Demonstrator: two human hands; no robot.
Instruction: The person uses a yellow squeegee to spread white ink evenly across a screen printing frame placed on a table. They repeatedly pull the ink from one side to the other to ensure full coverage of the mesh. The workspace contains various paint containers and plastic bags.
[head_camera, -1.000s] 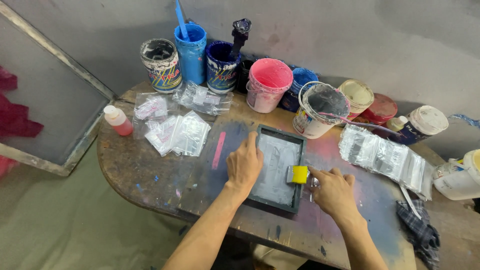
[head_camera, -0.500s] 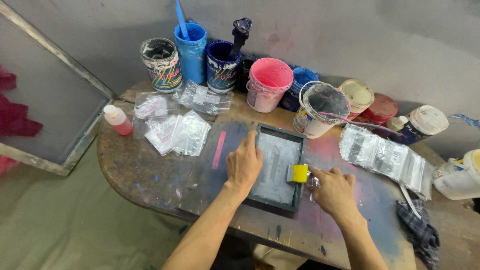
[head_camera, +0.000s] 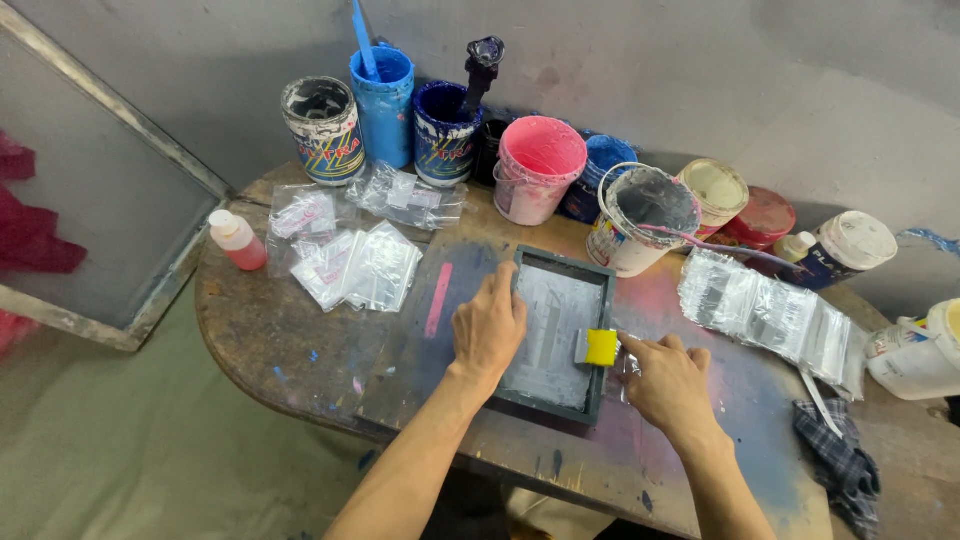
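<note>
Hands on small screen frame (head_camera: 556, 262): left (head_camera: 487, 325) flat on its edge, right (head_camera: 668, 378) pinching yellow squeegee (head_camera: 600, 346).

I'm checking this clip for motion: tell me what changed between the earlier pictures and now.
Nothing visibly changed. The left hand still presses flat on the small screen frame, and the right hand keeps its grip on the yellow-handled squeegee at the frame's right edge. The paint buckets, plastic bags and pink bottle lie as before.
</note>
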